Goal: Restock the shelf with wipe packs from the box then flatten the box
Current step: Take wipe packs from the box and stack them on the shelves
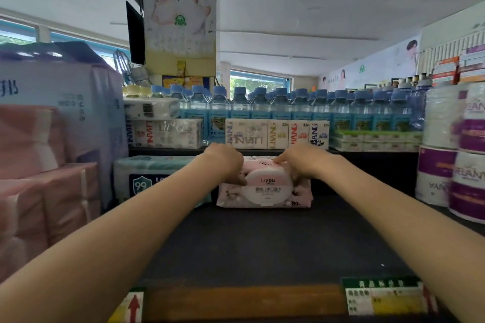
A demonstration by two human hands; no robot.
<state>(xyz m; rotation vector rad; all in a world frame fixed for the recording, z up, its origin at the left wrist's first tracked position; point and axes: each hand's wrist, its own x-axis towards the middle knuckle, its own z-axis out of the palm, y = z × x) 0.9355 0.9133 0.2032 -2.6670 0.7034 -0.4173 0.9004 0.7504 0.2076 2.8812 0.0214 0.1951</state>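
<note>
Both bare forearms are reaching straight forward and slightly inward over the dark flat shelf board [262, 244], wrists level, knuckles facing up. The left hand [225, 162] is curling over the left end of the pink soft-plastic wipe pack with a white oval lid [265, 186], its fingers wrapping down the pack's side. The right hand [299, 160] is mirroring it on the right end, forefinger lying along the top edge and the other fingers bending down the far side. Both hands are closing on the pack and holding it between them; how tightly cannot be told.

The pack is standing on its long edge on the shelf board, lid facing the camera, leaning back a little. Just left of the left hand, a white and pale-green plastic-wrapped wipe bundle with a dark "99" shield label [154, 178] is sitting close beside the pack, leaving little room on that side. Right of the right hand the board is lying open as far as the stacked white and purple paper rolls [451, 165]. Toward the camera, the board is running bare to its wooden front strip [244, 301] with a green and yellow price tag [383, 296]. Behind the grip, a raised ledge is carrying white tissue packets [275, 135] and rows of blue-capped clear water bottles [288, 107]. Far left, pink and lilac tissue bales [39, 152] are piling high.
</note>
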